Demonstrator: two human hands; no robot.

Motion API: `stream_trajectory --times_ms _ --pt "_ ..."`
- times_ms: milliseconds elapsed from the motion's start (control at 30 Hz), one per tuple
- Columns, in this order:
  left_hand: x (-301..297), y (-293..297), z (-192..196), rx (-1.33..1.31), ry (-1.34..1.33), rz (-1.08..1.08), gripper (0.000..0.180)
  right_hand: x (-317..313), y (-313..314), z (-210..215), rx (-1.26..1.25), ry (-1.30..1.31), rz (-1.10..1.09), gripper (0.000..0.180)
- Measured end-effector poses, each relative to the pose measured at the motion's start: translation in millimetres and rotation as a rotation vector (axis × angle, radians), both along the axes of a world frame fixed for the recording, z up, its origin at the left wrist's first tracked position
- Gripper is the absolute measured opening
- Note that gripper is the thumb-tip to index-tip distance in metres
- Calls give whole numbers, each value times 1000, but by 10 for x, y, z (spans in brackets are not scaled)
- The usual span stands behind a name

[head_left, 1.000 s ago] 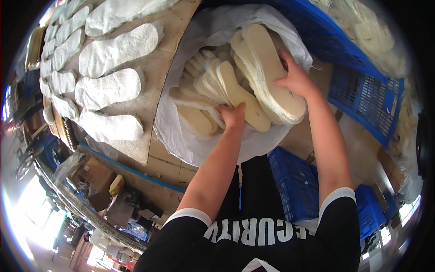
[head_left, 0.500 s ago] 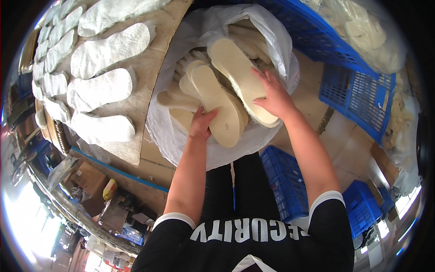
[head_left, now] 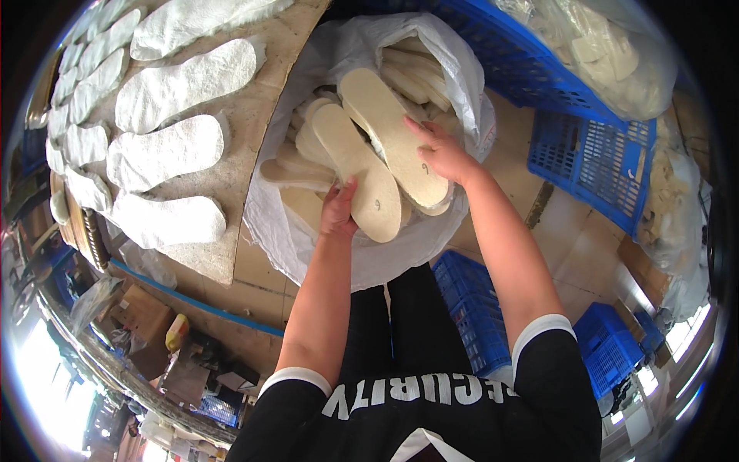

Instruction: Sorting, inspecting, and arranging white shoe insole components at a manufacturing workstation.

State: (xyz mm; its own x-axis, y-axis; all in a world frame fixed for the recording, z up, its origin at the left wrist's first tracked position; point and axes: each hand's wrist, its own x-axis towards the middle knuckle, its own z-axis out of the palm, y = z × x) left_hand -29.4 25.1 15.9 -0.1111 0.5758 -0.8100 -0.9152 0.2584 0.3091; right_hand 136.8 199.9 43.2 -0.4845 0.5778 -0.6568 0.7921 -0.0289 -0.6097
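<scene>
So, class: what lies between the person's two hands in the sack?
In the head view, two beige insoles, side by side, span the gap between left hand and right hand.

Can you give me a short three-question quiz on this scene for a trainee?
1. True or false: the left hand rests on a flat beige felt insole over the open white woven sack.
2. Multiple choice: where do the fuzzy white insole-shaped pieces lie? A) in the blue plastic crate B) spread in rows on the brown board C) inside the sack
3. Fill in: the right hand presses on a second beige insole with its ____.

Key: 1 true; 2 B; 3 fingers
</scene>
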Motion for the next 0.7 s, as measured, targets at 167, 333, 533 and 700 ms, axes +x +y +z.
stream_trajectory --times_ms 167,333,533,700 --pt "13 -29 1 2 13 8 48 142 210 134 -446 340 -193 45" --pt "35 -54 3 27 31 61 50 262 180 147 -609 421 -294 44" --pt "161 99 37 -18 98 108 48 414 -30 -70 303 173 -210 47" --pt "222 426 177 -192 177 -2 46 712 -239 344 412 -635 593 51"
